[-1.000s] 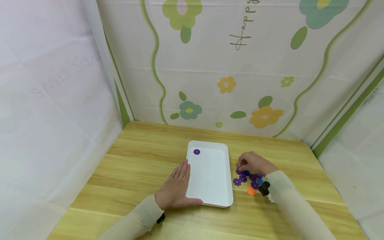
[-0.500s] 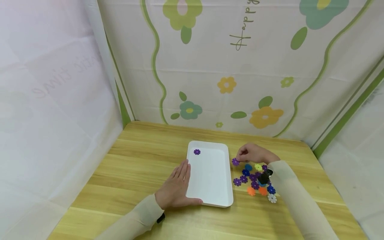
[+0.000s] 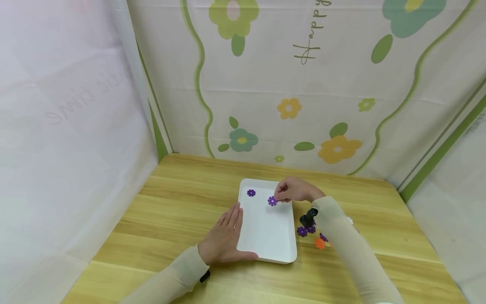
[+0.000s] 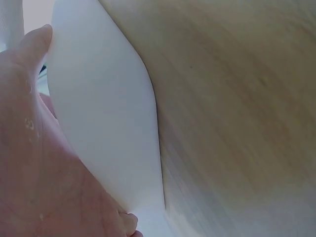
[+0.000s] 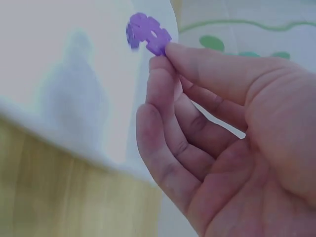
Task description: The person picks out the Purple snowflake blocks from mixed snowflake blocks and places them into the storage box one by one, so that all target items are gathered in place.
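My right hand (image 3: 294,189) pinches a purple flower-shaped plastic disc (image 3: 272,201) between thumb and fingertips, over the far right part of a white tray (image 3: 265,232). The right wrist view shows the held disc (image 5: 148,33) sticking out past the fingertips. A second purple disc (image 3: 251,193) lies in the tray's far left corner. With fingers straight, my left hand (image 3: 224,238) rests against the tray's left side, its thumb along the near edge. In the left wrist view, the left palm (image 4: 54,168) lies against the white tray wall (image 4: 108,98).
To the right of the tray lie loose discs, among them a purple one (image 3: 302,231), an orange one (image 3: 320,243) and a white one (image 3: 349,220). My right forearm (image 3: 353,245) hides part of this pile. A printed curtain (image 3: 243,76) hangs behind the wooden table (image 3: 182,202).
Holding the purple disc, my right hand has left the pile and moved left over the tray. My left hand has stayed at the tray's side.
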The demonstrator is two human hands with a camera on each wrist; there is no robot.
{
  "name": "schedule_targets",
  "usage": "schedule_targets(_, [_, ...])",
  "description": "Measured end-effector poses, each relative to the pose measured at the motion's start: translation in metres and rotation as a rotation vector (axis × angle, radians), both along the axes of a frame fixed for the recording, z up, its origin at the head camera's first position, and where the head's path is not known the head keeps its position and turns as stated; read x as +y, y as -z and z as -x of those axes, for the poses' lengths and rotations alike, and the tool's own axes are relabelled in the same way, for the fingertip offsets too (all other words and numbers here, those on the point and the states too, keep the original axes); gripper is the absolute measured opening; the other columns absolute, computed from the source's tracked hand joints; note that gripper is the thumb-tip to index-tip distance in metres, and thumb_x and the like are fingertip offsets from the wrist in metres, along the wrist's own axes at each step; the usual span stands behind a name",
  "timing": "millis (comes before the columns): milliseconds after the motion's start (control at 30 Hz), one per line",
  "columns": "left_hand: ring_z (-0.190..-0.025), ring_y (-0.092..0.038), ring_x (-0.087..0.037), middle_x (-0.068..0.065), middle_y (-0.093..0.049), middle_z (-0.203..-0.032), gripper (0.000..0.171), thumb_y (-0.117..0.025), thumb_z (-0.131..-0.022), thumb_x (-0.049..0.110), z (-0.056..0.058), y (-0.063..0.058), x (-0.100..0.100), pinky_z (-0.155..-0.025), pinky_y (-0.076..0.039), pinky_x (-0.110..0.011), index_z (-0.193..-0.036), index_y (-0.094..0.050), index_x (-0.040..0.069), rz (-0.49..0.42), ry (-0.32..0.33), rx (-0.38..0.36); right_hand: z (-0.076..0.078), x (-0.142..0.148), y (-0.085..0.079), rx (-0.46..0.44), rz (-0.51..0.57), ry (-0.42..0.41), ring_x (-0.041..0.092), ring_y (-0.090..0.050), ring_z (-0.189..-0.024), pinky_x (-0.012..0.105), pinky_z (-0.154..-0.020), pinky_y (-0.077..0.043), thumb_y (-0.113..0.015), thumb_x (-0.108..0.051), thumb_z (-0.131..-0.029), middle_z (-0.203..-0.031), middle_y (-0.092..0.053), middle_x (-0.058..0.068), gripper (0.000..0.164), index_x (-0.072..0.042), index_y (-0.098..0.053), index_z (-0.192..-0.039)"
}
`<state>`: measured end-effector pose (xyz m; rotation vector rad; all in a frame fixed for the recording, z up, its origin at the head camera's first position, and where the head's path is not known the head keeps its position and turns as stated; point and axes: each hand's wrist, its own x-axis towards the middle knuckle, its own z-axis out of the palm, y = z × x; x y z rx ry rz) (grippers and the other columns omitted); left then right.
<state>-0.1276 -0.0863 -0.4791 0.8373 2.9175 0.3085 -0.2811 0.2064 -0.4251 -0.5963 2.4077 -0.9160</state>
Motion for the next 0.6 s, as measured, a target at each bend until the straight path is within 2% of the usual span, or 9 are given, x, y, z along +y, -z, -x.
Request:
schedule_targets(200, [-0.164, -0.018, -0.042, -0.030, -0.012, -0.174, 0.134, -0.055, -0.084, 0.091, 0.000, 0.000, 0.000, -0.131, -0.029, -0.054, -0.164, -0.020, -0.011, 0.000, 0.007, 0.006, 0.001, -0.035, 0.013, 0.002, 0.011, 0.044, 0.015, -0.063, -0.075, 0.034, -0.077, -0.059, -0.070, -0.017, -0.102, -0.084, -0.075, 0.004, 0.016, -0.007, -0.081, -0.098])
schedule_targets(333, [-0.163, -0.020, -0.043, -0.031, -0.014, -0.174, 0.134, -0.053, -0.083, 0.092, 0.000, -0.002, 0.001, -0.130, -0.030, -0.053, -0.163, -0.021, -0.011, 0.010, 0.010, 0.024, 0.002, -0.051, 0.024, 0.017, 0.009, 0.097, 0.013, -0.061, -0.073, 0.025, -0.070, -0.054, -0.073, -0.018, -0.100, -0.081, -0.075, 0.001, 0.015, -0.007, -0.082, -0.095])
schedule_targets(500, [-0.163, -0.023, -0.043, -0.031, -0.016, -0.173, 0.134, -0.051, -0.083, 0.093, 0.000, -0.002, 0.001, -0.130, -0.031, -0.053, -0.163, -0.022, -0.011, 0.012, 0.012, 0.046, 0.002, -0.063, 0.036, 0.032, 0.019, 0.188, 0.012, -0.059, -0.070, 0.023, -0.066, -0.049, -0.076, -0.018, -0.097, -0.077, -0.075, 0.000, 0.015, -0.008, -0.084, -0.091])
schedule_targets(600, [-0.162, -0.024, -0.042, -0.032, -0.017, -0.173, 0.134, -0.048, -0.084, 0.094, 0.000, 0.003, 0.000, -0.129, -0.032, -0.053, -0.163, -0.023, -0.012, -0.007, 0.017, 0.067, 0.001, -0.067, 0.041, 0.040, 0.034, 0.231, 0.012, -0.060, -0.069, 0.023, -0.065, -0.049, -0.078, -0.017, -0.096, -0.077, -0.077, 0.001, 0.013, -0.006, -0.085, -0.091])
